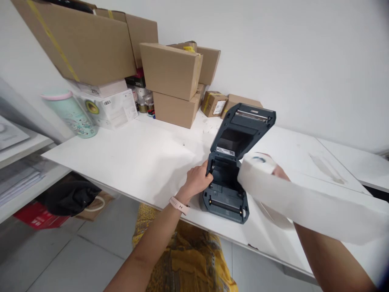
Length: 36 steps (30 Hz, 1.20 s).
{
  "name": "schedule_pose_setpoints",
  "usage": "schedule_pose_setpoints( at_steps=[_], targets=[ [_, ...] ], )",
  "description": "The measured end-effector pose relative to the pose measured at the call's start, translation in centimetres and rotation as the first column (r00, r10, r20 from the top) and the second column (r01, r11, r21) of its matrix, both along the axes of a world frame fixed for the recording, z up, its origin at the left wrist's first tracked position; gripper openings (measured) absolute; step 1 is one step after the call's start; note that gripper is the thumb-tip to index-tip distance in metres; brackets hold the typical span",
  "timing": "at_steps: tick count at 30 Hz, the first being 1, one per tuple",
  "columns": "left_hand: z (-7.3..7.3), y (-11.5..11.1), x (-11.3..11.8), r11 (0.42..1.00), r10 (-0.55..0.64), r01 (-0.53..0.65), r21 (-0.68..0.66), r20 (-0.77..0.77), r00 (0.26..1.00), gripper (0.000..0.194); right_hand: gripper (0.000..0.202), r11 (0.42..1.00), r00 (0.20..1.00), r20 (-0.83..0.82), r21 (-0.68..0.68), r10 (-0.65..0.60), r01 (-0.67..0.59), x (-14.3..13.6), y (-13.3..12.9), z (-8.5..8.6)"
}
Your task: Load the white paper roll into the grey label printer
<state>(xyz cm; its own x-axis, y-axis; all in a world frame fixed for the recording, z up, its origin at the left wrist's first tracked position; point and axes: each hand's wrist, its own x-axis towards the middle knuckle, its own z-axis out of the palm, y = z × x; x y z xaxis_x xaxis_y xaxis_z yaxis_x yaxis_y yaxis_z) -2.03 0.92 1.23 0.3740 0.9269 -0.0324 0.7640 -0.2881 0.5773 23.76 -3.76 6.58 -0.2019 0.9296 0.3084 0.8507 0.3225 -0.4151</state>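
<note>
A dark grey label printer (225, 192) stands on the white table with its lid (244, 127) raised, so the hollow bay and the front roller show. My left hand (197, 178) is closed on the left wall of its base, the thumb over the rim. Just right of the bay, my right hand (280, 173) grips a roll of white label paper (258, 164) from its far side. A long loose strip unwinds from the roll toward the lower right, over my right forearm. Most of the right-hand fingers are hidden behind the paper.
Cardboard boxes (170, 71) are stacked along the wall at the back left. A mint-green tumbler (73, 113) stands beside a white box (114, 107) there. Small parcels (213, 103) sit behind the printer. The table's front edge runs just before me.
</note>
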Motion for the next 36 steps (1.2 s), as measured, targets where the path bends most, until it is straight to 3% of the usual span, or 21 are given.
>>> schedule_pose_setpoints(
  at_steps=[3,6,12,16,19,23,30,36],
  targets=[
    [0.1,-0.1,-0.1,1.0,-0.012,0.011,0.009,0.037,0.999,0.059,0.062,0.978,0.994,-0.024,-0.176,0.108,-0.111,-3.4,0.9,1.2],
    [0.3,-0.1,-0.2,1.0,-0.017,0.017,0.005,0.056,0.998,0.056,0.063,0.944,0.98,0.113,-0.308,0.164,-0.123,-5.1,2.4,1.5],
    [0.6,-0.2,-0.3,1.0,-0.002,0.004,-0.021,0.067,0.998,0.054,0.065,0.881,0.938,0.253,-0.463,0.235,-0.096,-5.6,4.7,0.4],
    [0.5,-0.3,-0.4,1.0,-0.008,0.01,-0.021,0.088,0.996,0.054,0.075,0.869,0.898,0.316,-0.478,0.305,-0.127,-5.0,5.9,-1.1],
    [0.3,-0.2,-0.4,1.0,-0.017,0.018,-0.016,0.103,0.995,0.056,0.076,0.915,0.88,0.365,-0.37,0.304,-0.162,-4.7,5.7,-2.6],
    [-0.2,0.0,-0.4,1.0,-0.015,0.018,-0.021,0.123,0.992,0.057,0.057,0.977,0.911,0.353,-0.054,0.214,-0.208,-5.5,2.1,-4.6],
    [-0.2,0.0,-0.2,0.999,0.027,-0.023,-0.033,0.121,0.992,0.061,0.051,0.972,0.918,0.397,0.206,0.023,-0.113,-9.3,-7.1,-6.8],
    [0.0,0.0,-0.1,0.999,0.046,-0.042,-0.031,0.122,0.992,0.063,0.047,0.939,0.892,0.431,0.344,-0.133,-0.026,-11.8,-9.1,-7.3]
  ],
)
